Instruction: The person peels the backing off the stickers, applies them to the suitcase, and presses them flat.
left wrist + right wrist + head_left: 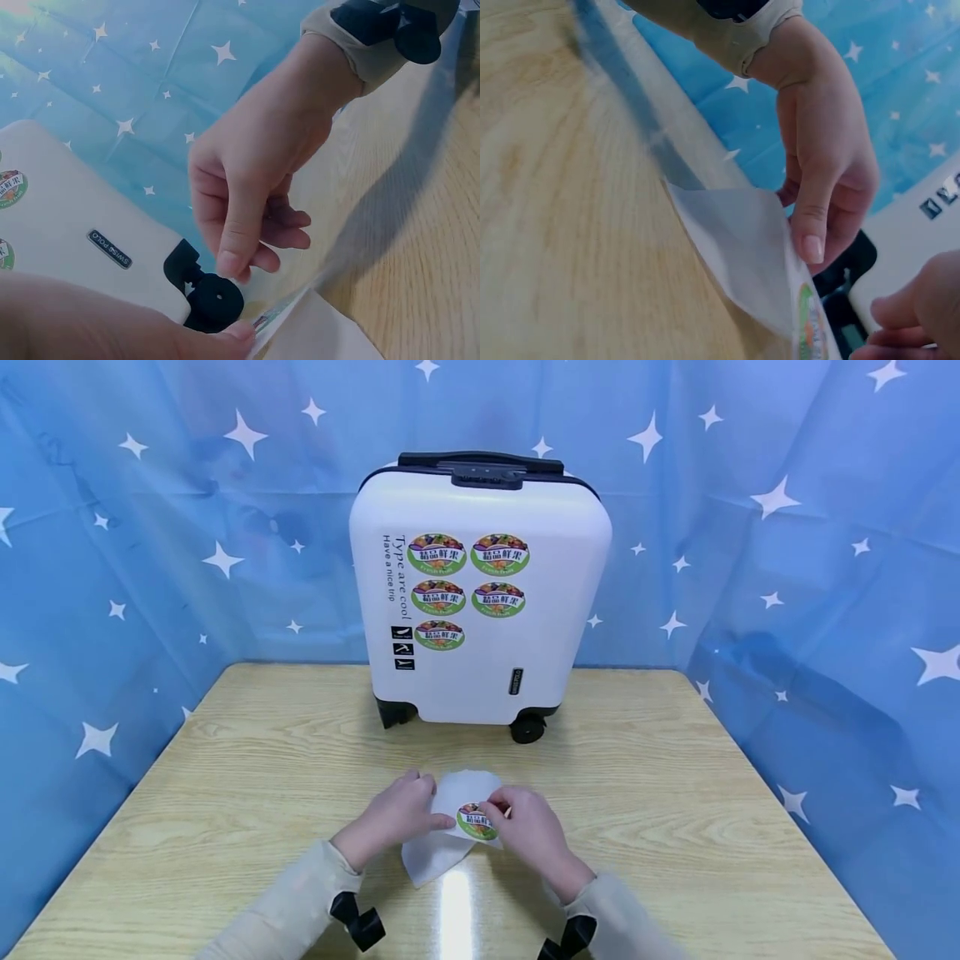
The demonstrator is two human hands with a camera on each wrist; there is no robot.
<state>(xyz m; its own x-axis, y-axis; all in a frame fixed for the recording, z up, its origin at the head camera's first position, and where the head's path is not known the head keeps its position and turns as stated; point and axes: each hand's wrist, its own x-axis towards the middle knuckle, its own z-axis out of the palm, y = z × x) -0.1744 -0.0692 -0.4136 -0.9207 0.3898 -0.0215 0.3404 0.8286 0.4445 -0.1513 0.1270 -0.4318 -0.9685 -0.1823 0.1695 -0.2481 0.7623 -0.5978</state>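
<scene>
A white sheet of sticker backing paper [455,787], bent across its middle, is gripped along its left side by my left hand [405,810]. One oval fruit sticker [472,823], green with a white band, shows on the sheet near its right edge. In the head view, the thumb and forefinger of my right hand [528,827] come together over that sticker's right edge. The left wrist view shows these fingertips close to the sheet; whether they pinch the sticker I cannot tell. The right wrist view has my left thumb [811,244] against the sheet's edge.
A white suitcase [555,610] with a black handle and wheels stands upright at the table's back. Several matching oval stickers [438,597] are on its front, beside black lettering. Blue star-patterned cloth [787,568] surrounds the wooden table [675,827] at the back and sides.
</scene>
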